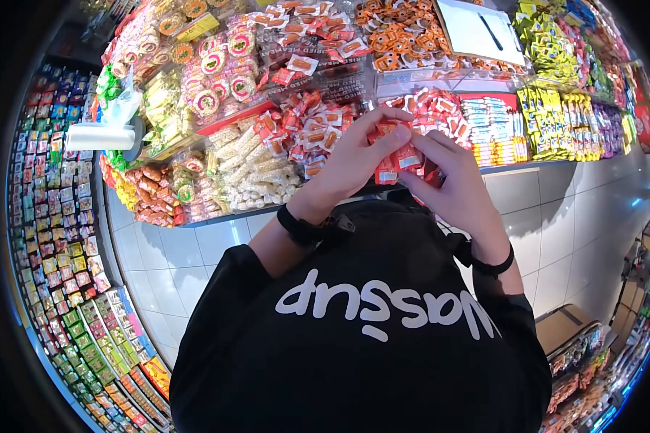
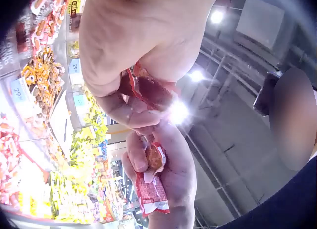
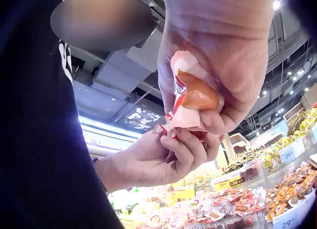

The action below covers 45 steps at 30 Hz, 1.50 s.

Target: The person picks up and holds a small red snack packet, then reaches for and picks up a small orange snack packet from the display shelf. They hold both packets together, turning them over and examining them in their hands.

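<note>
Both hands meet in front of the chest, above the front edge of the candy display. The left hand curls round red-wrapped snack packets; in the left wrist view a dark red packet lies against its palm. The right hand grips packets too, its fingertips beside the left thumb. In the right wrist view a packet with a brown piece showing sits in the right palm, and the left hand has its fingers curled just below it. How many packets each hand has, I cannot tell.
Bins of wrapped snacks spread beyond the hands. A white pad with a pen lies at the back; a roll of plastic bags stands left. Packed shelves line the far left, and a cardboard box is at lower right.
</note>
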Tool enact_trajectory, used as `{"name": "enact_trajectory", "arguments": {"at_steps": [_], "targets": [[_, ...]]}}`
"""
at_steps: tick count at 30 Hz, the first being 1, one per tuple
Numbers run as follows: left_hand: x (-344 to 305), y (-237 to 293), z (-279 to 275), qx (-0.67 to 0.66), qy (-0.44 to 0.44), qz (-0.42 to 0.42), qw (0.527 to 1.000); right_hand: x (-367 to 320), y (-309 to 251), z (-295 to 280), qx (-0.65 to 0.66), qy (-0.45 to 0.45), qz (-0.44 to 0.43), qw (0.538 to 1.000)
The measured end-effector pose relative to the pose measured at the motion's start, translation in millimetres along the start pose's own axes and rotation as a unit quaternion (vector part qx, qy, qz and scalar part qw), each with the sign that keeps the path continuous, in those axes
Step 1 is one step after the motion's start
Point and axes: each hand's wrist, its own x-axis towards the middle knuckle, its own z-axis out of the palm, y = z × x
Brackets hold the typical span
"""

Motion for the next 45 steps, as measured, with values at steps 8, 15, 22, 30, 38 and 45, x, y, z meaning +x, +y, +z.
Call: {"name": "enact_trajectory", "arguments": {"at_steps": [8,15,22,30,38,45], "targets": [[-7.2,25.0,-11.3,-0.052,-0.062,-0.060,0.995,-10.0,7.9,6.9,0.225,0.033,0.079,0.971],[-1.2,29.3,-10.6,-0.109,-0.099,-0.040,0.988,-0.4,26.0,-2.4,0.428,0.059,0.192,0.881],[5.8,26.9,-15.5,-0.119,-0.106,-0.050,0.986,8.2,37.8,-6.4,0.478,0.043,0.169,0.861],[20.8,20.5,-19.8,-0.065,-0.089,-0.040,0.993,27.7,36.6,-1.1,0.393,0.130,0.107,0.904],[30.8,26.4,-22.8,-0.009,-0.100,-0.081,0.992,48.8,43.9,1.2,0.305,0.123,0.095,0.940],[37.8,28.5,-23.7,-0.033,-0.077,-0.074,0.994,62.7,36.6,-3.4,0.221,0.084,0.089,0.968]]}}
